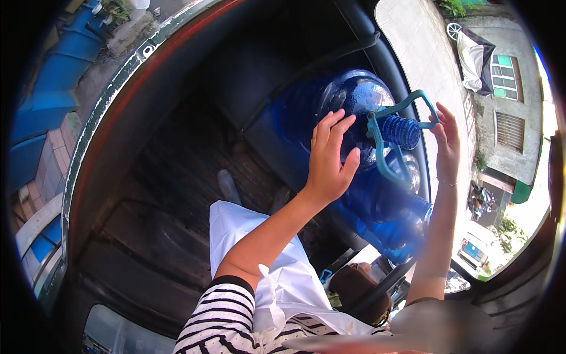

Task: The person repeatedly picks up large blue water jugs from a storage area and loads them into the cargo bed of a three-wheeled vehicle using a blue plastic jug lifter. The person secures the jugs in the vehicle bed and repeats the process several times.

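Blue stiff plastic, the jug at one o'clock is likely heavy if filled, its beaded shoulder slippery; best held by the teal handle; left hand spread wide at the jug's six o'clock, contact unclear; right hand half-curled at the handle's three-o'clock end, grip uncertain.

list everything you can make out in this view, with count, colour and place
water jugs: at least three, blue, right of centre
carrying handle: one, teal, at the top jug's neck
ridged floor: one, dark, left of centre
panels: several, blue, upper left
building: one, grey, upper right
wheel: one, white, upper right
brown item: one, brown, lower centre, kind unclear
white cloth: one, white, over the lap
striped sleeve: one, black and white, lower centre
left hand: one, bare, beside the top jug
right hand: one, bare, at the handle's outer end
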Demonstrator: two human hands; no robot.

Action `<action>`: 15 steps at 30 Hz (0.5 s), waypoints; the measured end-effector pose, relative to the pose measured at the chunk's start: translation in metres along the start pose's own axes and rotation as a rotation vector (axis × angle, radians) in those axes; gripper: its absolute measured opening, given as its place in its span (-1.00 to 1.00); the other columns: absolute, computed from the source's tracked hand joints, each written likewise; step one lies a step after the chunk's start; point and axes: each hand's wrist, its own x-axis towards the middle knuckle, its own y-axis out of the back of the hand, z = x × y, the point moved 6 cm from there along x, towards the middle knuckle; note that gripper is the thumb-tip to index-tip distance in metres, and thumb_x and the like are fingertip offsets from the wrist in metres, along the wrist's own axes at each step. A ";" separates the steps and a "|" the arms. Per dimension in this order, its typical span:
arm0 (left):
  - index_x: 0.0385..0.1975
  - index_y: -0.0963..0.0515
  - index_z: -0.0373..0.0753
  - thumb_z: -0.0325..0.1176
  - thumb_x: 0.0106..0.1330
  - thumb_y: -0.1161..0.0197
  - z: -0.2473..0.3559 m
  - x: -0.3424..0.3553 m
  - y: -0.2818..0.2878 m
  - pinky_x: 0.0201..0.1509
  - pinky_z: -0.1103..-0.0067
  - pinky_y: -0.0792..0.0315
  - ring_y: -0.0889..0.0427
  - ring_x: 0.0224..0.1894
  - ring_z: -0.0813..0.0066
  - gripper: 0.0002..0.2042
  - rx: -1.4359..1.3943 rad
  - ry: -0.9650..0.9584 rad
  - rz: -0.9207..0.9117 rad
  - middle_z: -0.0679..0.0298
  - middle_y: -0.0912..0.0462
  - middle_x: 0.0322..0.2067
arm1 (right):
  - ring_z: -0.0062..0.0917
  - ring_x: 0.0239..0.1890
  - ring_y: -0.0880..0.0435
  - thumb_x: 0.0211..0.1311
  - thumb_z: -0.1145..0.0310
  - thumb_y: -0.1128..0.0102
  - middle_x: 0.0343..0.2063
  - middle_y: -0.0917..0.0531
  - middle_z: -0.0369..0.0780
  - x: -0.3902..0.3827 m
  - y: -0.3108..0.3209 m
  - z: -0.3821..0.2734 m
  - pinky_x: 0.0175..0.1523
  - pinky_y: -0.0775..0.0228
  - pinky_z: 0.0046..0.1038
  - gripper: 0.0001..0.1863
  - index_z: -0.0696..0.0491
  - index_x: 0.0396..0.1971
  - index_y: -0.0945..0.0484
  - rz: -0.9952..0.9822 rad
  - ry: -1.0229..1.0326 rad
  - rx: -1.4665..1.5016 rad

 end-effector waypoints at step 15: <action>-0.17 -0.50 -0.33 -0.55 0.05 -0.10 -0.112 0.011 0.032 0.15 0.44 -0.32 -0.49 0.02 0.17 -0.71 0.124 0.084 0.402 0.08 -0.52 -0.12 | -0.21 0.26 -0.31 -0.36 0.04 -0.60 0.22 -0.33 -0.05 -0.032 -0.091 0.042 0.36 -0.10 -0.27 0.16 0.00 0.30 -0.08 0.297 0.241 0.331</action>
